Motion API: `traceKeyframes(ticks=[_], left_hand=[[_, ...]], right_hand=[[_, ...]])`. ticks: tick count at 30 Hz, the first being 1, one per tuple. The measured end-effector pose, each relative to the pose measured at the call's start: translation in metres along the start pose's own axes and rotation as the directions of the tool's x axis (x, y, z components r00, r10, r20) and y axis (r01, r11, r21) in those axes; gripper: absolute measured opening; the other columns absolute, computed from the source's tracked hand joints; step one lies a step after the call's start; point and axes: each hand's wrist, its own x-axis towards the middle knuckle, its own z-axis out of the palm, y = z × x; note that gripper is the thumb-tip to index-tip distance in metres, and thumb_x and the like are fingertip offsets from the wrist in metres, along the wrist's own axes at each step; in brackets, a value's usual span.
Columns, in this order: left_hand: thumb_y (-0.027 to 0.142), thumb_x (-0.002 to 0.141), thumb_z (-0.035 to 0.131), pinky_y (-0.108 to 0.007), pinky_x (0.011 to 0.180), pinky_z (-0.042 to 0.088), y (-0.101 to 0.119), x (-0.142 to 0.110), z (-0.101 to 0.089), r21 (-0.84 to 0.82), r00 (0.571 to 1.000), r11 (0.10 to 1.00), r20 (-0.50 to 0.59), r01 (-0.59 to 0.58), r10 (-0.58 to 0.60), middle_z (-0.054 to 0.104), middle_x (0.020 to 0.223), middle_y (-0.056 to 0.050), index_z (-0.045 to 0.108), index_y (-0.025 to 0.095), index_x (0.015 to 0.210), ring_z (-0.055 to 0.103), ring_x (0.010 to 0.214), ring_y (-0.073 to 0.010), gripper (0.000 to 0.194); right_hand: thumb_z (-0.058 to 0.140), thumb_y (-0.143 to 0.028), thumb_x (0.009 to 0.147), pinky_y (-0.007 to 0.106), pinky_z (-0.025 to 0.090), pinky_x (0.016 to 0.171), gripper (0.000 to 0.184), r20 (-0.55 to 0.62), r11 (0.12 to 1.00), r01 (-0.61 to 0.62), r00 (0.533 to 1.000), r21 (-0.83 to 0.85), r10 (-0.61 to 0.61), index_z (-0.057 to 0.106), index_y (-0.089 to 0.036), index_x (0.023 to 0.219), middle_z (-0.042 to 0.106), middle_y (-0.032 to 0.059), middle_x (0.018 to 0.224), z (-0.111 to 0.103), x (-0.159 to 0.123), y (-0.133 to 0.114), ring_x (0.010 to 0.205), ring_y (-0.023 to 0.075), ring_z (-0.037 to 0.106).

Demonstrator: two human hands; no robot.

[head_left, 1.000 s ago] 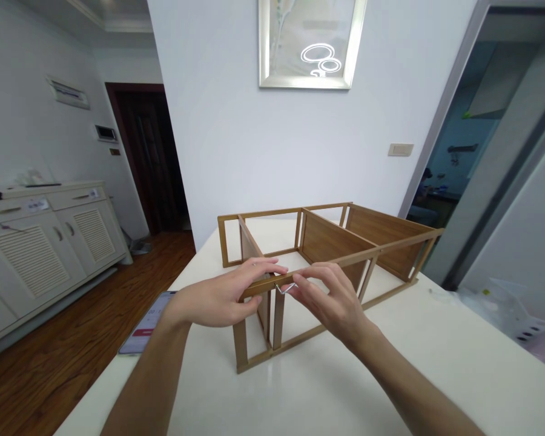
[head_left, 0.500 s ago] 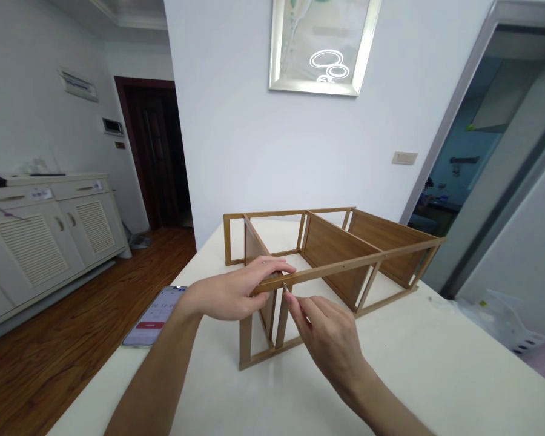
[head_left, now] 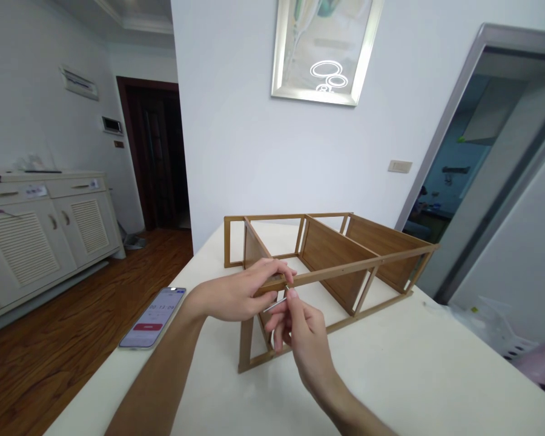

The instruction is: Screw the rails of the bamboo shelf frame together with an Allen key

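Note:
A wooden shelf rack (head_left: 336, 272) lies on its side on the white table (head_left: 381, 375). My left hand (head_left: 240, 290) is closed over the near end of its upper rail, fingers on top and thumb below. Close beside it, my right hand (head_left: 302, 330) pinches a thin metal hex key (head_left: 275, 304) between thumb and forefinger, just under the rail. One end of the key is up near the joint of rail and crosspiece; the fingers hide whether it sits in a bolt. The other right fingers are loosely curled.
A phone (head_left: 152, 318) showing a timer lies at the table's left edge. Clear plastic packaging (head_left: 481, 324) is at the right edge. Behind the table stands a wall with a framed picture (head_left: 324, 54). A white cabinet (head_left: 49, 218) stands at the left.
My right hand has turned and its fingers have opened out somewhat, so the hex key's long arm now shows pointing left. My left fingertips have curled further over the rail. The view has shifted slightly.

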Motion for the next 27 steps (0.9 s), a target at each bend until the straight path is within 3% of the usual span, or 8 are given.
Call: traceKeyframes(ticks=[6,9,11,12,14,17,22,27], left_hand=[[0.029,0.105,0.043,-0.04,0.119,0.035,0.001,0.003,-0.001,0.013,0.999,0.999,0.006,-0.036,0.036,0.054,0.143,-0.008,0.056,0.025,0.119,0.042,0.142,-0.0223,0.02],[0.028,0.103,0.048,-0.041,0.119,0.036,0.0,0.003,0.001,0.004,1.0,1.0,-0.022,-0.021,0.021,0.056,0.14,-0.007,0.057,0.025,0.114,0.043,0.141,-0.0232,0.015],[0.027,0.101,0.05,-0.041,0.119,0.035,0.0,0.002,0.002,0.003,1.0,1.0,-0.026,-0.004,0.004,0.056,0.14,-0.007,0.057,0.025,0.11,0.041,0.142,-0.023,0.012],[0.026,0.101,0.051,-0.04,0.119,0.035,0.0,0.002,0.002,0.005,1.0,1.0,-0.025,0.002,-0.002,0.056,0.14,-0.007,0.057,0.025,0.109,0.041,0.143,-0.0228,0.011],[0.025,0.1,0.051,-0.04,0.12,0.035,0.001,0.001,0.002,0.009,1.0,1.0,-0.026,-0.002,0.003,0.056,0.14,-0.007,0.057,0.025,0.109,0.041,0.143,-0.0228,0.011],[0.027,0.102,0.048,-0.042,0.12,0.035,0.001,0.002,0.003,0.012,0.999,1.0,-0.034,-0.005,0.006,0.058,0.14,-0.007,0.06,0.024,0.109,0.042,0.142,-0.0235,0.015],[0.036,0.106,0.035,-0.037,0.126,0.028,-0.001,0.003,0.003,-0.012,0.995,0.996,-0.047,0.083,-0.084,0.051,0.151,-0.006,0.061,0.024,0.126,0.041,0.145,-0.0199,0.035],[0.04,0.108,0.023,-0.035,0.128,0.022,0.001,0.003,-0.001,-0.078,0.995,0.992,0.001,0.097,-0.097,0.046,0.157,-0.005,0.049,0.022,0.145,0.037,0.148,-0.0179,0.049]], right_hand=[[0.051,-0.076,0.088,0.021,0.022,0.039,0.063,0.047,0.986,-0.096,0.995,0.134,0.091,0.064,-0.014,0.079,0.063,0.001,0.062,0.003,-0.002,-0.002,0.037,0.0076,0.05],[0.043,-0.067,0.097,0.022,0.031,0.041,0.058,0.1,0.999,0.013,0.995,-0.052,-0.008,0.064,-0.016,0.081,0.066,0.0029,0.066,-0.004,-0.002,-0.003,0.043,0.0103,0.055],[0.044,-0.054,0.102,0.023,0.037,0.046,0.046,0.167,0.93,0.212,0.972,-0.3,-0.167,0.065,-0.017,0.084,0.067,0.0027,0.068,-0.012,-0.004,-0.003,0.049,0.0114,0.058],[0.048,-0.046,0.103,0.024,0.039,0.049,0.038,0.213,0.821,0.36,0.932,-0.443,-0.294,0.065,-0.017,0.084,0.066,0.0021,0.068,-0.016,-0.005,-0.003,0.053,0.0117,0.059],[0.055,-0.03,0.101,0.026,0.039,0.053,0.025,0.349,0.432,0.617,0.758,-0.658,-0.551,0.064,-0.018,0.082,0.064,0.001,0.066,-0.024,-0.009,-0.005,0.057,0.0123,0.057],[0.057,-0.018,0.099,0.029,0.036,0.056,0.01,0.547,-0.095,0.666,0.514,-0.74,-0.66,0.066,-0.017,0.094,0.062,0.0008,0.069,-0.028,-0.011,-0.015,0.059,0.0142,0.053],[0.044,-0.009,0.101,0.031,0.04,0.064,0.025,0.741,-0.416,0.636,0.41,-0.65,-0.532,0.061,-0.018,0.086,0.063,0.0047,0.077,-0.024,0.002,-0.043,0.072,0.0184,0.056],[0.039,-0.006,0.1,0.033,0.045,0.069,0.03,0.877,-0.578,0.664,0.299,-0.474,-0.376,0.056,-0.019,0.079,0.061,0.005,0.077,-0.024,0.017,-0.057,0.073,0.0193,0.056]])
